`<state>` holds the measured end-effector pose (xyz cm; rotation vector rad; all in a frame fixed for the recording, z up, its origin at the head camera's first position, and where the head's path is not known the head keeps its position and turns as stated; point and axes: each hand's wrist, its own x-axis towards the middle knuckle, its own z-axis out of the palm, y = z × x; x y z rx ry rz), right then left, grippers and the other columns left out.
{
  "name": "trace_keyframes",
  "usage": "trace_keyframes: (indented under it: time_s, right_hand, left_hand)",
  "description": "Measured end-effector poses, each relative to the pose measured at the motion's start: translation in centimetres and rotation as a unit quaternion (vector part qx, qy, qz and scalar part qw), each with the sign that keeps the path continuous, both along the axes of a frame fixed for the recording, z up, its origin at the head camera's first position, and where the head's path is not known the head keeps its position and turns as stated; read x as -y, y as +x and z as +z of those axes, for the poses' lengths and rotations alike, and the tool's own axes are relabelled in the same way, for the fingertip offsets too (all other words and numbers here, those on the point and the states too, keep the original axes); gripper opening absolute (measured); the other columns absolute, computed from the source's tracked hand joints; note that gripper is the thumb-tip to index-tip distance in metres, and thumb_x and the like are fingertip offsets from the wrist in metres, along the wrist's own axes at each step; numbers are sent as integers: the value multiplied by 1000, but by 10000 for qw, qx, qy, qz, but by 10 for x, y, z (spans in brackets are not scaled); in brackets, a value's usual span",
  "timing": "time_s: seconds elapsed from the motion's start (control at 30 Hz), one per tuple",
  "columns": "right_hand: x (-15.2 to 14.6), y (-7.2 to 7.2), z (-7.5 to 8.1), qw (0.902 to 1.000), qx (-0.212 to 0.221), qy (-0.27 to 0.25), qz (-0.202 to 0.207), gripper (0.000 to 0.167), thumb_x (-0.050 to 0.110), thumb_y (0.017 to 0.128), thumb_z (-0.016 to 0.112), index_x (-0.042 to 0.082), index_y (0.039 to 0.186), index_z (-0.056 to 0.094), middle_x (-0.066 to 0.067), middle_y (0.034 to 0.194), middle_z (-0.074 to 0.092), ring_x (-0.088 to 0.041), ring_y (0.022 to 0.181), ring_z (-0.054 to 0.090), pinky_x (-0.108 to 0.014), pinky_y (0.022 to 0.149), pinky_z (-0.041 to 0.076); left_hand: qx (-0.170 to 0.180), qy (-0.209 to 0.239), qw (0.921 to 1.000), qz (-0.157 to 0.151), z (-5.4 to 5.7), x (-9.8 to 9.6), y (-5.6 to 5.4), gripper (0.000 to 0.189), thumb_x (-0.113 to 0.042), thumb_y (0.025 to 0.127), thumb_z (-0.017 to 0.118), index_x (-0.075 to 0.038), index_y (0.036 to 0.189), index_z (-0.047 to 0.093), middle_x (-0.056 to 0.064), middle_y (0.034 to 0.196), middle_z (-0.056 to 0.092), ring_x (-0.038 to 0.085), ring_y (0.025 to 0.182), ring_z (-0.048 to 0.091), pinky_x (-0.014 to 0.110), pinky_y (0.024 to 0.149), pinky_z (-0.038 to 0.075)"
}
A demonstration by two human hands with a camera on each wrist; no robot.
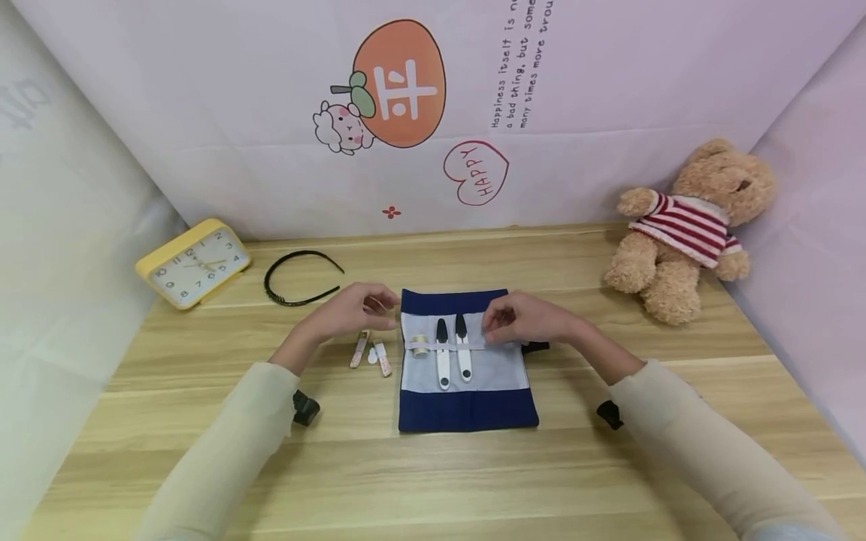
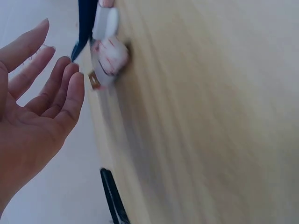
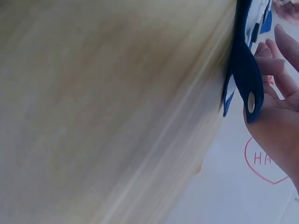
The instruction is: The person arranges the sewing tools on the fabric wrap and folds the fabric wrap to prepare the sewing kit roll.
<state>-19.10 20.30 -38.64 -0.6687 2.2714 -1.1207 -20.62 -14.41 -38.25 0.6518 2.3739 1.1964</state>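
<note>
An unrolled navy and light-grey fabric pouch [image 1: 468,413] lies on the table. Its elastic band holds a small pale-gold cylinder [image 1: 419,346] and two slim white tools with black tips, a left one [image 1: 443,364] and a right one [image 1: 464,359]. My left hand [image 1: 358,308] hovers by the pouch's upper left edge, fingers loosely bent and holding nothing. Just below it lie two small patterned nail clippers [image 1: 360,349]. Over the pouch's right side is my right hand [image 1: 517,317], its fingers loosely bent, with nothing visible in them. Beside that hand hangs the navy snap strap [image 3: 250,84].
A black headband [image 1: 271,289] lies behind the left hand, near a yellow clock [image 1: 192,263]. At the back right sits a teddy bear [image 1: 683,233] in a striped shirt. White printed cloth [image 1: 271,113] walls in the wooden table [image 1: 460,481].
</note>
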Motion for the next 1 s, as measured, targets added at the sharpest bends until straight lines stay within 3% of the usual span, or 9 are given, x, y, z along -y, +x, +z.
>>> trace_keyframes:
  time_s: [0.13,0.27,0.57,0.83,1.0]
  right_hand:
    - [-4,-1,2,10000,-32,4,-40,13,6,91,76,1,102,71,-7,91,67,-22,81,59,-26,64,49]
    - [-6,-2,-2,9999,-75,67,105,11,4,89,77,1,99,73,-6,89,68,-21,81,59,-26,68,50]
    - [-4,-3,-10,9985,-312,73,442,8,4,86,80,3,93,75,-1,82,67,-16,77,58,-24,68,48]
    - [2,0,-11,9983,-421,106,395,9,3,84,81,1,92,76,-1,82,68,-16,78,57,-23,68,48]
    - [5,1,-11,9977,-532,165,385,8,2,83,82,3,88,76,2,79,66,-15,76,56,-23,67,47]
  left_hand:
    - [-11,-174,9998,33,-4,10,3,38,-10,91,78,1,125,66,13,117,67,27,105,62,41,94,51]
    - [-83,-243,9997,-56,-6,22,7,37,-7,91,77,4,124,65,15,116,68,29,107,62,43,95,51]
    - [-16,-410,9991,98,-8,41,9,36,-6,90,78,4,122,65,16,118,66,30,108,60,44,97,48]
    - [128,-492,9984,248,-8,46,12,33,-4,88,78,4,118,67,14,113,65,26,100,58,39,90,48]
    - [137,-646,9972,359,-10,46,12,22,-6,89,79,1,108,72,10,102,67,22,91,57,36,82,49]
